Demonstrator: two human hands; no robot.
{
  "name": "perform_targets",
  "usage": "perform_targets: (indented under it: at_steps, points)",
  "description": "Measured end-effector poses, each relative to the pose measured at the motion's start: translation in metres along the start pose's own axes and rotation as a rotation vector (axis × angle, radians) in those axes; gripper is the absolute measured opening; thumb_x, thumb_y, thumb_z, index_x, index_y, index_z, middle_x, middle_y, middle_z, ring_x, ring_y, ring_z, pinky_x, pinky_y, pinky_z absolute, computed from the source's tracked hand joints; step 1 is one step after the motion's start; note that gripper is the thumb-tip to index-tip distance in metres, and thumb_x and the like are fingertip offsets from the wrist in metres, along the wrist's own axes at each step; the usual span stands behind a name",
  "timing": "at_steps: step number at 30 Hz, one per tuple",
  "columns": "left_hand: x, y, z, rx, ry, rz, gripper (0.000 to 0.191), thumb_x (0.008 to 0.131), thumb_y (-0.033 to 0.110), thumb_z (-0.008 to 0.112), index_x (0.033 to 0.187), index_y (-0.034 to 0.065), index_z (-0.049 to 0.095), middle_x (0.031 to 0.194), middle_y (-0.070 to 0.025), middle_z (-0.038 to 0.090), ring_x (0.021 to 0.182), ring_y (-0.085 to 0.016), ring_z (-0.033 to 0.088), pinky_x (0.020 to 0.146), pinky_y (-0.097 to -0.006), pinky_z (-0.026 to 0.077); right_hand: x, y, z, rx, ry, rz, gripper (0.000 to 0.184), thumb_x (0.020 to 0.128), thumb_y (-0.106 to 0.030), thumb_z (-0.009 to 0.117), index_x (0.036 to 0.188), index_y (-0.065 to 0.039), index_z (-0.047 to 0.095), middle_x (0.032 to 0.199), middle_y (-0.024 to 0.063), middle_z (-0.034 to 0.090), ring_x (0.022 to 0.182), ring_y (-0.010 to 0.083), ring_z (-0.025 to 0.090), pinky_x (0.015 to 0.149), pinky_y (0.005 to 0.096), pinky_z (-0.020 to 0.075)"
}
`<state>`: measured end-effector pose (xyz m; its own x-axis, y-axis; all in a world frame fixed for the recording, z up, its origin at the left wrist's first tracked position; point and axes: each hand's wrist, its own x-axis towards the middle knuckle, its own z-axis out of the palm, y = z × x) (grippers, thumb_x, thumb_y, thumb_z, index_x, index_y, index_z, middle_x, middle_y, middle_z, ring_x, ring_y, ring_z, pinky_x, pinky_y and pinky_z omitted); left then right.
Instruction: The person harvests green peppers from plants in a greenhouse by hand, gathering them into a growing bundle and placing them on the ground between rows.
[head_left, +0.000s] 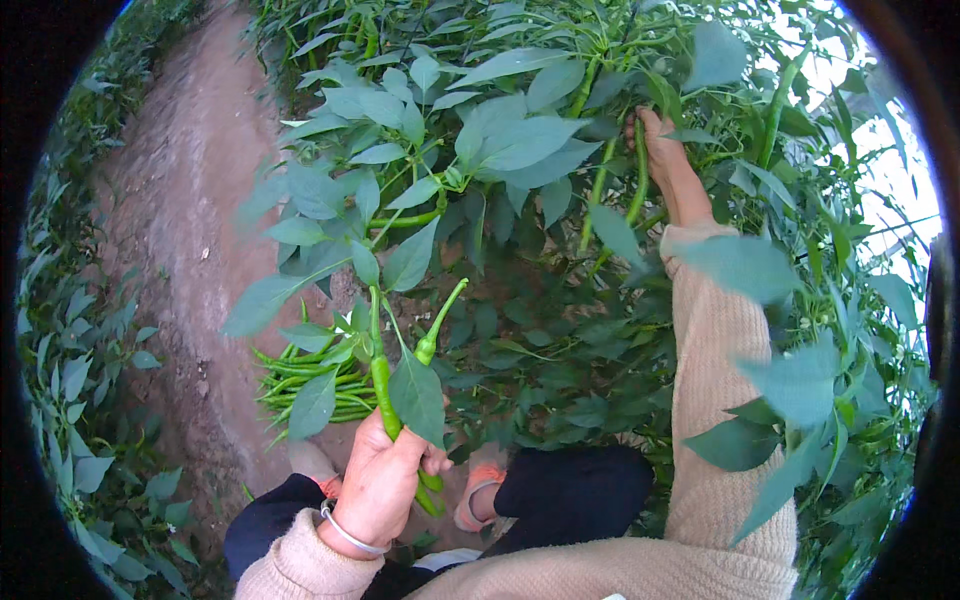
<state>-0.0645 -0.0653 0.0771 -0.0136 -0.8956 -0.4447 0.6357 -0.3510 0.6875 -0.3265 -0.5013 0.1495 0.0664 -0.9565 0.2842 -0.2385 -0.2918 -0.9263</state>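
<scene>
My left hand (397, 465), with a bracelet at the wrist, is closed around a few long green chili peppers (381, 379). Their stems point up past my thumb, and the lower tips stick out below the fingers. Farther out to the right, my right hand (656, 142) reaches into the pepper plant (517, 142). Its fingers curl about the upper part of a hanging green chili pepper (639, 184); leaves cover some of the hand. Another slender chili pepper (598, 191) hangs just left of it.
A pile of picked green chili peppers (315, 382) lies on the ground near my feet, partly behind leaves. A bare dirt path (187, 225) runs along the left, with more plants (82, 390) beyond. Leafy stems surround my right sleeve (720, 360). Another chili pepper (776, 112) hangs at upper right.
</scene>
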Motion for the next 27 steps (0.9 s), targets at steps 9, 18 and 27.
perform_targets:
  at_steps: [9,18,27]
  points:
    - [0.004,-0.009,0.011,0.025,-0.050,0.010,0.015,0.092,0.014,0.050,0.102,0.0032,0.052,0.067,0.0009,0.041,0.057,-0.011,0.042,0.060,-0.0300,0.044,-0.052,-0.026,-0.022,-0.106,0.126,-0.177,0.019,0.090,-0.025,0.054,0.098,-0.008,0.050,0.064,0.0030,0.052,0.047,0.0110,0.048,0.040,0.0265,0.0353]
    - [0.005,-0.008,0.015,0.051,-0.088,0.029,0.012,0.093,0.017,0.052,0.084,0.0110,0.046,0.066,0.0030,0.041,0.056,-0.009,0.041,0.058,-0.0284,0.044,-0.116,-0.043,0.006,0.373,0.075,0.049,0.006,0.092,-0.011,0.049,0.091,-0.006,0.048,0.072,0.0052,0.051,0.058,0.0140,0.050,0.046,0.0270,0.0384]
    - [0.000,-0.011,0.013,0.031,-0.088,0.036,0.016,0.092,0.021,0.054,0.095,0.0047,0.053,0.064,0.0031,0.043,0.055,-0.008,0.041,0.055,-0.0248,0.042,-0.113,-0.008,-0.022,-0.204,0.037,-0.212,0.017,0.091,-0.016,0.047,0.080,-0.004,0.051,0.067,0.0047,0.047,0.061,0.0158,0.048,0.055,0.0326,0.0401]
